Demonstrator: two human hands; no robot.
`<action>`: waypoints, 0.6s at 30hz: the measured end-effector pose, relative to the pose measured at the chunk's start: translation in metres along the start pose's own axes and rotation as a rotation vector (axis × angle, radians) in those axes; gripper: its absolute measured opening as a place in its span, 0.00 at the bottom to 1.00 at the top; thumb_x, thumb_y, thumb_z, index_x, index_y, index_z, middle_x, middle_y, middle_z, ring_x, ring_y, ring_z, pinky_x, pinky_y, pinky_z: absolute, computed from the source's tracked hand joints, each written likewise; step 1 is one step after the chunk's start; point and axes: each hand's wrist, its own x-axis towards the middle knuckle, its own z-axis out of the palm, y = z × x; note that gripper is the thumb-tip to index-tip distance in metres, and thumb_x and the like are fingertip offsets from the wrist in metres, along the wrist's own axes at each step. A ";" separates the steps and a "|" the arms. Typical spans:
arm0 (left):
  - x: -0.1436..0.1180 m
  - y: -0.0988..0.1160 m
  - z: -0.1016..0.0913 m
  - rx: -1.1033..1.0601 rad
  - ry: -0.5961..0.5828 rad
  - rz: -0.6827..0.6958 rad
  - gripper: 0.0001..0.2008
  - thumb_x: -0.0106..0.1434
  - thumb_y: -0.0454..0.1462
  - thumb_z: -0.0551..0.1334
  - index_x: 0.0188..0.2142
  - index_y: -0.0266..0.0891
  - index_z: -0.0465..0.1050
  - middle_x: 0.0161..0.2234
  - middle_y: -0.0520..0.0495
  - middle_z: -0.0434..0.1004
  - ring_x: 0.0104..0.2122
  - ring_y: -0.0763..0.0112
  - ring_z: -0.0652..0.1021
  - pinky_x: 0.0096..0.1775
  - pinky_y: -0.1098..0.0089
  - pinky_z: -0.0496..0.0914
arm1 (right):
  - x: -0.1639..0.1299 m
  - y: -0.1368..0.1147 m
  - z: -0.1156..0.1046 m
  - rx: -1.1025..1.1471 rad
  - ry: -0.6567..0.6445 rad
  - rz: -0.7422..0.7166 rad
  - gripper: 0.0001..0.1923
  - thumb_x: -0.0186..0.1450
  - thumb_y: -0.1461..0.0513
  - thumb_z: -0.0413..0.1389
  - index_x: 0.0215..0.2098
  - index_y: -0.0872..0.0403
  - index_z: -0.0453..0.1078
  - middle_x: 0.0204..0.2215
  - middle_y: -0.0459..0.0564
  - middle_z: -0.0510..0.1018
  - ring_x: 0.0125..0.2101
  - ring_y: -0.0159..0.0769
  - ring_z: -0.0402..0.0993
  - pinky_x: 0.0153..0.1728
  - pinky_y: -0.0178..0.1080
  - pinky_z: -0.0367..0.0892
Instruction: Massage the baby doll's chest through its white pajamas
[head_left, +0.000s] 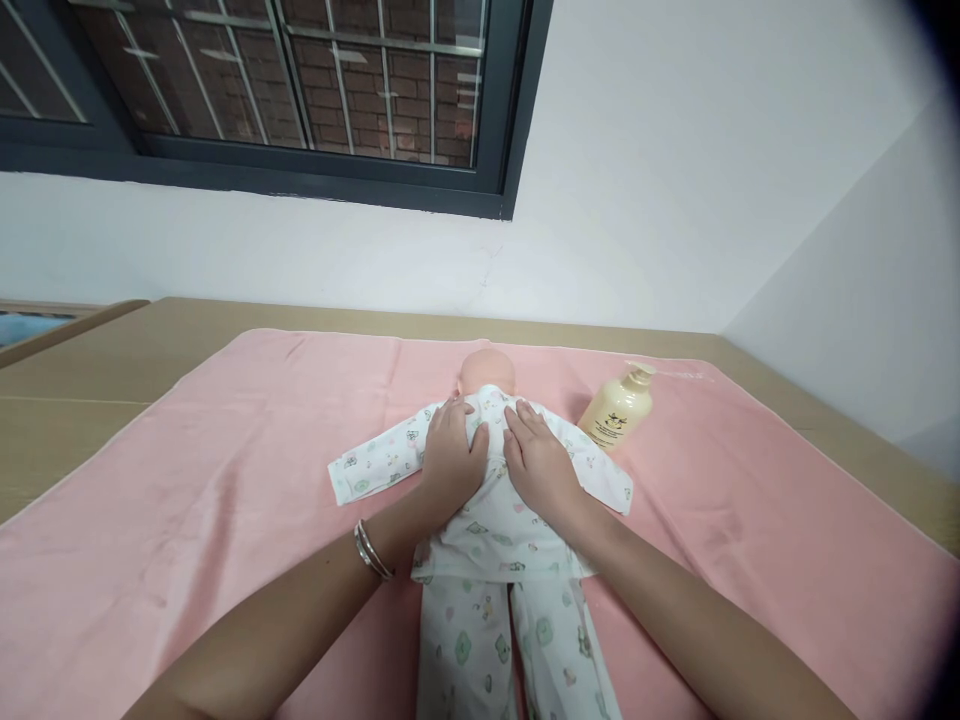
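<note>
My left hand (452,455) and right hand (541,468) lie spread flat on the doll's (491,480) chest, grasping nothing, pinning its pajama top; lotion bottle (619,408) just right of them.

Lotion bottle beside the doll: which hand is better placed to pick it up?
Probably the right hand: it rests on the doll on the side nearest the bottle, while the left hand would have to cross over.
</note>
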 end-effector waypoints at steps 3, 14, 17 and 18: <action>0.000 0.001 0.000 0.001 0.000 0.007 0.09 0.63 0.36 0.53 0.43 0.40 0.62 0.49 0.39 0.71 0.55 0.54 0.68 0.55 0.51 0.64 | 0.000 0.000 -0.001 -0.021 -0.008 0.001 0.25 0.71 0.62 0.38 0.62 0.65 0.60 0.62 0.65 0.60 0.64 0.48 0.52 0.63 0.53 0.52; 0.001 0.002 -0.001 0.011 -0.015 -0.001 0.10 0.63 0.36 0.53 0.44 0.40 0.62 0.50 0.38 0.70 0.55 0.54 0.69 0.55 0.50 0.64 | -0.005 -0.003 -0.001 -0.077 -0.013 -0.010 0.26 0.71 0.61 0.38 0.62 0.66 0.59 0.62 0.67 0.60 0.64 0.51 0.52 0.62 0.53 0.53; 0.001 0.003 -0.002 0.009 -0.020 -0.004 0.09 0.63 0.36 0.53 0.44 0.40 0.62 0.51 0.38 0.70 0.55 0.54 0.68 0.55 0.51 0.64 | -0.006 -0.003 -0.001 -0.084 -0.012 -0.013 0.26 0.71 0.61 0.38 0.62 0.66 0.59 0.62 0.68 0.60 0.64 0.52 0.52 0.62 0.55 0.54; 0.001 0.003 -0.002 0.007 -0.021 -0.005 0.09 0.63 0.36 0.53 0.44 0.40 0.62 0.51 0.38 0.70 0.55 0.54 0.68 0.55 0.51 0.64 | -0.006 -0.003 -0.001 -0.084 -0.010 -0.014 0.26 0.71 0.61 0.38 0.62 0.66 0.59 0.62 0.68 0.60 0.64 0.52 0.52 0.62 0.55 0.54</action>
